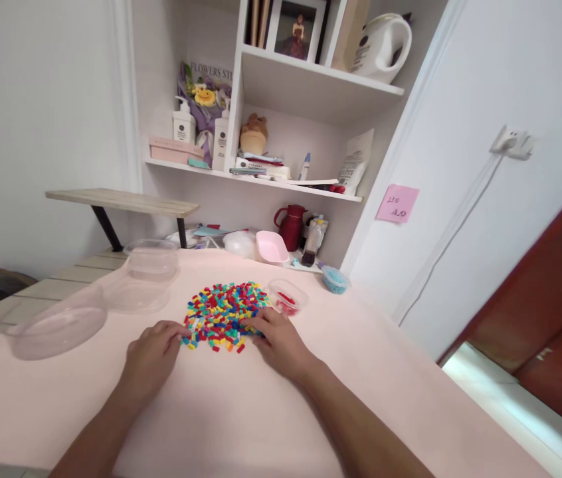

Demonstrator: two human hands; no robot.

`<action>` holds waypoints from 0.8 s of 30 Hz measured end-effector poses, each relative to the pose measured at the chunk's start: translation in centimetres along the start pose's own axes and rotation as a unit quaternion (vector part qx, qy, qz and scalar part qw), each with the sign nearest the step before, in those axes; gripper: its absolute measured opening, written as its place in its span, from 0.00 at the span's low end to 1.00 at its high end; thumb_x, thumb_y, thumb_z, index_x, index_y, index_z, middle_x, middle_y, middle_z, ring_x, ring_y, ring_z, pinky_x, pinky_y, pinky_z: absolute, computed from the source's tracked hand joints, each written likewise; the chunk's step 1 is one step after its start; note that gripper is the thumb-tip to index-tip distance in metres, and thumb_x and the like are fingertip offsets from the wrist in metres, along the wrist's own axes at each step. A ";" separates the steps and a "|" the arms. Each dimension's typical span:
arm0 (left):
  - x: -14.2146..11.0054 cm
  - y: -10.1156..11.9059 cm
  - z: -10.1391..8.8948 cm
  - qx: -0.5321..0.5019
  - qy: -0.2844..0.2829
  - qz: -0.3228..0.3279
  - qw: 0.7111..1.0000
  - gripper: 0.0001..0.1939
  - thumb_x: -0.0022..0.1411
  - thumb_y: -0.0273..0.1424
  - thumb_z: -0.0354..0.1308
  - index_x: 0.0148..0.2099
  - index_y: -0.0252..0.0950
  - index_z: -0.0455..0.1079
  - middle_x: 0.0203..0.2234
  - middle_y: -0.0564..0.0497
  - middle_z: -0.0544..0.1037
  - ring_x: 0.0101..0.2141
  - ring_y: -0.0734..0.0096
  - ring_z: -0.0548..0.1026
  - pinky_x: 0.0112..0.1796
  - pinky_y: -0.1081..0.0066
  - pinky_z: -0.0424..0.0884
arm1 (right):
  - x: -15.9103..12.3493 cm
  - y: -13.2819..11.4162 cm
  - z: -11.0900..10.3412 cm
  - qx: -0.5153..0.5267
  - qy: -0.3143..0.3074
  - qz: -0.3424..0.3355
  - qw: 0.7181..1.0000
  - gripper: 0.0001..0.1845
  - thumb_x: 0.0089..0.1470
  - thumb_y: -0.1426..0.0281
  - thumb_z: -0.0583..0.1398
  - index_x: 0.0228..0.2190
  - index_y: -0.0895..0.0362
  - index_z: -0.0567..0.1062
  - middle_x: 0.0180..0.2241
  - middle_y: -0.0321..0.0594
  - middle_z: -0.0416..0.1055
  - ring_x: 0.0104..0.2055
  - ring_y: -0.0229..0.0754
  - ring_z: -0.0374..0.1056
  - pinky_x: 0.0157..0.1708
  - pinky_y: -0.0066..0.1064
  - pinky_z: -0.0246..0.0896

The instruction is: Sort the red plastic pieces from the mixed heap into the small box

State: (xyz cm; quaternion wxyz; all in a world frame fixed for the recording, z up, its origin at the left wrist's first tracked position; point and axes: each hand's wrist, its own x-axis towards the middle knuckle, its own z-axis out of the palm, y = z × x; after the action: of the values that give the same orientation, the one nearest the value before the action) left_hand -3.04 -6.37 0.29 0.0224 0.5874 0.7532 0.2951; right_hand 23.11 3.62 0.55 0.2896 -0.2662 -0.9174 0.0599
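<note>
A pile of small building bricks (221, 309) in red, yellow, blue, green and white is spread on the pink tabletop in front of me. My left hand (154, 352) rests at the pile's left edge, its fingers drawn together at the tips; what they hold, if anything, is too small to make out. On the right side, my right hand (281, 338) reaches over the bricks with its fingertips touching them and its thumb apart from the fingers. Just behind that hand stands a small clear plastic box (288, 295) with red bricks inside.
Clear plastic containers (151, 262) and a wide clear tray (62, 328) are at the left. A tub of light-blue pieces (335, 280) sits at the right edge. Along the back are a pink dish (272, 247), a dark red jug (291, 227) and bottles below the shelves (261, 176).
</note>
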 end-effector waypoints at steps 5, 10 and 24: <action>0.1 -0.1 0.2 0.002 0.004 0.011 1.000 0.19 0.62 0.29 0.44 0.41 0.48 0.77 0.44 0.57 0.79 0.47 0.64 0.74 0.48 0.63 0.65 | 0.0 0.0 -0.2 0.018 -0.006 -0.026 0.999 0.15 0.52 0.76 0.61 0.41 0.47 0.79 0.37 0.39 0.68 0.38 0.41 0.65 0.38 0.32 0.58; 0.1 -0.3 0.2 0.006 0.000 0.013 1.000 0.19 0.62 0.29 0.44 0.42 0.48 0.77 0.44 0.56 0.79 0.47 0.64 0.74 0.48 0.63 0.66 | 0.1 -0.6 -0.4 0.046 -0.023 -0.058 0.997 0.09 0.54 0.75 0.61 0.33 0.51 0.80 0.34 0.37 0.71 0.37 0.39 0.66 0.38 0.31 0.58; 0.0 -0.2 0.2 0.006 0.010 0.017 1.000 0.19 0.61 0.29 0.45 0.41 0.48 0.77 0.43 0.57 0.79 0.46 0.65 0.74 0.47 0.63 0.67 | 0.0 -0.5 -0.5 0.049 -0.045 -0.027 0.997 0.06 0.55 0.74 0.61 0.31 0.53 0.79 0.35 0.39 0.74 0.38 0.40 0.68 0.42 0.31 0.60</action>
State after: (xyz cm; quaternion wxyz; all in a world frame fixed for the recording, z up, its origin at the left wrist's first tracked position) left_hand -3.18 -6.31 0.02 0.0068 0.5975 0.7448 0.2970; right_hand 23.13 3.20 1.08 0.2624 -0.2238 -0.9323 0.1090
